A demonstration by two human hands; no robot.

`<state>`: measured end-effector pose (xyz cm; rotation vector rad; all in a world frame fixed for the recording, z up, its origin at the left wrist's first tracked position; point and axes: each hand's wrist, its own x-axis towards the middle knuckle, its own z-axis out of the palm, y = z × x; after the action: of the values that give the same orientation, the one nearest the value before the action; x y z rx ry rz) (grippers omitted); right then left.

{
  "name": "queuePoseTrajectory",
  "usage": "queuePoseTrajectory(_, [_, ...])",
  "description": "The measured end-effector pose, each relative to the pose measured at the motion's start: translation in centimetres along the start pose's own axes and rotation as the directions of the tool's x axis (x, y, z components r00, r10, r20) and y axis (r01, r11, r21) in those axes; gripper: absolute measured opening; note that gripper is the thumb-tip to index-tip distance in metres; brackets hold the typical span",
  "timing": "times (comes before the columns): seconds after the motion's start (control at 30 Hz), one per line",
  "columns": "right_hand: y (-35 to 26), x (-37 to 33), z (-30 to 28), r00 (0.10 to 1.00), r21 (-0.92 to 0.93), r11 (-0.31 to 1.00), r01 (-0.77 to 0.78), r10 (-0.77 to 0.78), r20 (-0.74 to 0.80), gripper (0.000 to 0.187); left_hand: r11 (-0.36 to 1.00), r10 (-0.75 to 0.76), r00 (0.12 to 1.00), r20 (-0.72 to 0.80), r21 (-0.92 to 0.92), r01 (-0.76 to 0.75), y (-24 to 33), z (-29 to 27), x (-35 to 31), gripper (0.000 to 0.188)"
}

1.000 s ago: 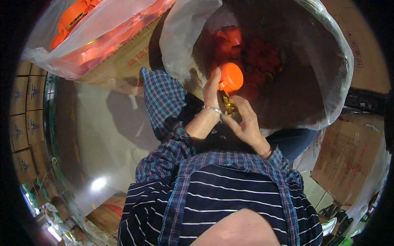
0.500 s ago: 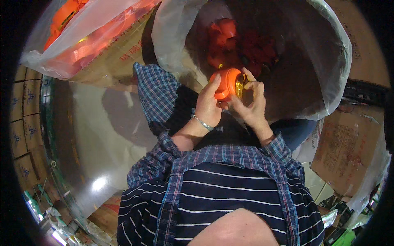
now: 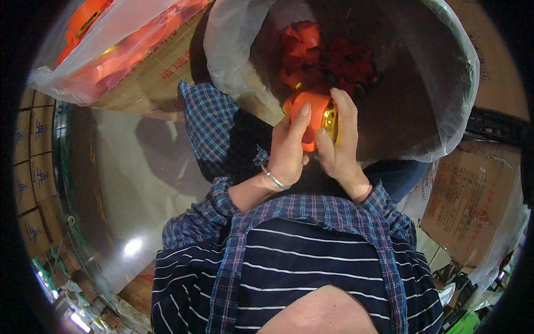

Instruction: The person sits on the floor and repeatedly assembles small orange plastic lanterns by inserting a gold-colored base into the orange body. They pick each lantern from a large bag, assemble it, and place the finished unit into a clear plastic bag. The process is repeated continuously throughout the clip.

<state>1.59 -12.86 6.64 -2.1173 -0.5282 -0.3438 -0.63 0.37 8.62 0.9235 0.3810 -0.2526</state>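
Observation:
My left hand (image 3: 286,147) grips a rounded orange plastic piece (image 3: 316,114), its thumb lying along the orange side. A shiny gold band (image 3: 330,119) circles the right end of this piece. My right hand (image 3: 342,150) closes around that end, fingers over the top and thumb below on the gold. The exact kind of the piece cannot be told. Both hands are just over the near rim of a large container lined with clear plastic (image 3: 464,83). Inside it, beyond my hands, lies a heap of red-orange pieces (image 3: 303,44), partly in shadow.
At the upper left a cardboard box (image 3: 167,69) holds more orange pieces (image 3: 86,22) under a clear plastic liner (image 3: 61,83). Another carton (image 3: 467,206) stands at the right. Stacked cartons (image 3: 33,178) line the far left, beside a grey floor (image 3: 150,167).
The orange piece has turned in my hands, so its gold band now faces up more. My right fingers have straightened and wrapped over the band's end; my left thumb has moved onto the orange side.

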Motion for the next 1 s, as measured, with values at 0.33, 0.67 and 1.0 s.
queuePoseTrajectory(0.33, [1.2, 0.4, 1.7, 0.928, 0.407, 0.853, -0.326, 0.371, -0.034, 0.052, 0.956, 0.064, 0.991, 0.116, 0.276, -0.094, -0.7, -0.7, 0.9, 0.039])
queuePoseTrajectory(0.67, [3.0, -0.6, 3.0, 0.893, 0.464, 0.800, -0.381, 0.449, -0.041, 0.049, 0.732, 0.338, 0.915, 0.219, 0.550, -0.402, -1.5, -2.5, 2.7, 0.046])
queuePoseTrajectory(1.0, [3.4, 0.2, 3.5, 0.861, 0.564, 0.696, -0.445, 0.505, 0.056, 0.049, 0.740, 0.406, 0.910, 0.082, 0.555, -0.380, -3.8, -3.3, 5.2, 0.048])
